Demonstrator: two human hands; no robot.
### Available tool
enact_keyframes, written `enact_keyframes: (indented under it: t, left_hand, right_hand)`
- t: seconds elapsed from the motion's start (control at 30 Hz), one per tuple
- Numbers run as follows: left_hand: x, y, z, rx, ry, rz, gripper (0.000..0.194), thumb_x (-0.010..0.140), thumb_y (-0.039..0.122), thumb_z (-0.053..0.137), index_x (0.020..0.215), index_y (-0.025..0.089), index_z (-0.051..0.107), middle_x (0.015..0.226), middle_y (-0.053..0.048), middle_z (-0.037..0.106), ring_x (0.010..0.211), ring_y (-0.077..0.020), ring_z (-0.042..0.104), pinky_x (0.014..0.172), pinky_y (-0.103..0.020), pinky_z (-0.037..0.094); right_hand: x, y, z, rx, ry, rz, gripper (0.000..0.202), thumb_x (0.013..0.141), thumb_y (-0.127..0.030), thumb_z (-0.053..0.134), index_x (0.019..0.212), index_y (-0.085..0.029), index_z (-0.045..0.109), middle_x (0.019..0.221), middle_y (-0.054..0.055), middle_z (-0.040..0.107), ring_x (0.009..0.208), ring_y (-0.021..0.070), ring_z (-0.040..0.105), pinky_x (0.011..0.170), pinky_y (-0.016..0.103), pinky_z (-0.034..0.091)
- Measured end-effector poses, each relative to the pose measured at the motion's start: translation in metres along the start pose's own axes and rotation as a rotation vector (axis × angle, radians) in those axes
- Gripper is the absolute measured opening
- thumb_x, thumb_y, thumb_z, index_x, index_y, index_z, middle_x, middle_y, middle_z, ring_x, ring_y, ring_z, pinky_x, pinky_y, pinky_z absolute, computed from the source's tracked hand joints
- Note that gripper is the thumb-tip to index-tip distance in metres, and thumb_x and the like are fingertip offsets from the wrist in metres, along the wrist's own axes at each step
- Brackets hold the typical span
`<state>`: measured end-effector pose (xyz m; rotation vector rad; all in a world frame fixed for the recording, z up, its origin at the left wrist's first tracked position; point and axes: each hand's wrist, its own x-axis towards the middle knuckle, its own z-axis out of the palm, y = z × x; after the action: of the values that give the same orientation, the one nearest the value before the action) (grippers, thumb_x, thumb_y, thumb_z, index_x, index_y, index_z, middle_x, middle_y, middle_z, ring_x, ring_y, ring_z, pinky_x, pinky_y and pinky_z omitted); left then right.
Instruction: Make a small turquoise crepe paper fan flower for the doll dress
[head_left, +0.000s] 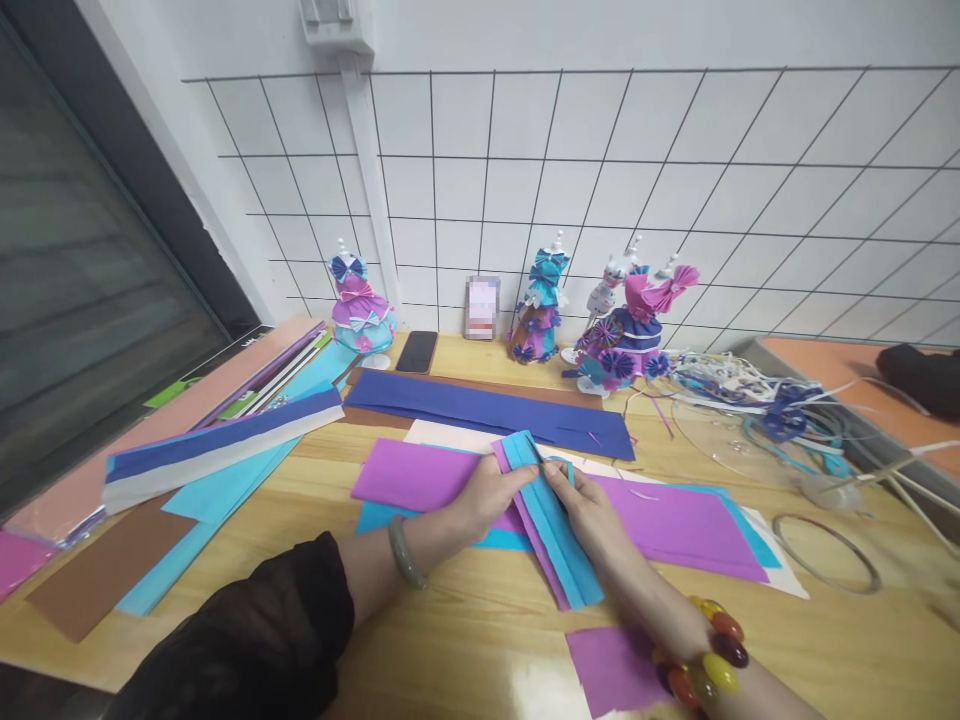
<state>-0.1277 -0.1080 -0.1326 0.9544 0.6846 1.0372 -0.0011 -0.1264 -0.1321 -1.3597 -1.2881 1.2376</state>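
Note:
A folded strip of light-blue and purple crepe paper (pixel 559 540) slants across the middle of the table, raised toward me. My left hand (pixel 487 495) pinches its left edge near the top, thumb lying over the blue face. On the other side, my right hand (pixel 589 505) is closed around what look like small scissors (pixel 535 449); a thin dark blade and a blue loop show, the rest being hidden by the fingers. The blade lies against the strip's upper right edge. Beneath both hands is a long purple crepe sheet (pixel 675 525) over blue and white ones.
A dark-blue folded strip (pixel 487 412) lies behind my hands. At left are a blue-and-white strip (pixel 225 450) and brown paper (pixel 112 575). Small dressed doll stands (pixel 362 310), a dark phone (pixel 418 352) and another propped phone (pixel 482 308) line the wall. Tangled ribbons (pixel 750 395) sit at right.

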Motion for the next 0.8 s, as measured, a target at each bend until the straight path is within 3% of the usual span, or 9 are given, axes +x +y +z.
enact_keyframes:
  t: [0.17, 0.57, 0.8]
  left_hand:
    - [-0.0001, -0.0011, -0.0016, 0.013, -0.006, 0.015, 0.018, 0.071, 0.025, 0.058, 0.085, 0.014, 0.062, 0.086, -0.006, 0.065, 0.078, -0.0196, 0.06, 0.072, -0.032, 0.046]
    - [-0.0013, 0.0049, 0.0014, 0.046, -0.006, 0.015, 0.018, 0.07, 0.024, 0.06, 0.085, 0.014, 0.061, 0.082, -0.005, 0.065, 0.077, -0.0181, 0.058, 0.07, -0.03, 0.047]
    - [0.0015, -0.003, -0.003, 0.09, -0.016, 0.006, 0.022, 0.07, 0.023, 0.058, 0.09, 0.013, 0.061, 0.089, -0.006, 0.064, 0.081, -0.0184, 0.058, 0.076, -0.031, 0.045]
  right_hand:
    - [-0.0012, 0.0002, 0.0001, -0.007, 0.012, -0.027, 0.031, 0.077, -0.049, 0.049, 0.07, -0.018, 0.051, 0.063, -0.003, 0.049, 0.059, 0.0132, 0.044, 0.059, 0.024, 0.038]
    - [0.0006, 0.0033, 0.0002, 0.027, -0.011, -0.02, 0.033, 0.077, -0.051, 0.049, 0.073, -0.018, 0.052, 0.064, -0.002, 0.05, 0.059, 0.013, 0.044, 0.056, 0.024, 0.037]
    - [0.0028, 0.0057, -0.0002, 0.065, 0.012, -0.018, 0.035, 0.074, -0.053, 0.051, 0.072, -0.018, 0.053, 0.06, -0.003, 0.049, 0.053, 0.0116, 0.042, 0.052, 0.023, 0.036]
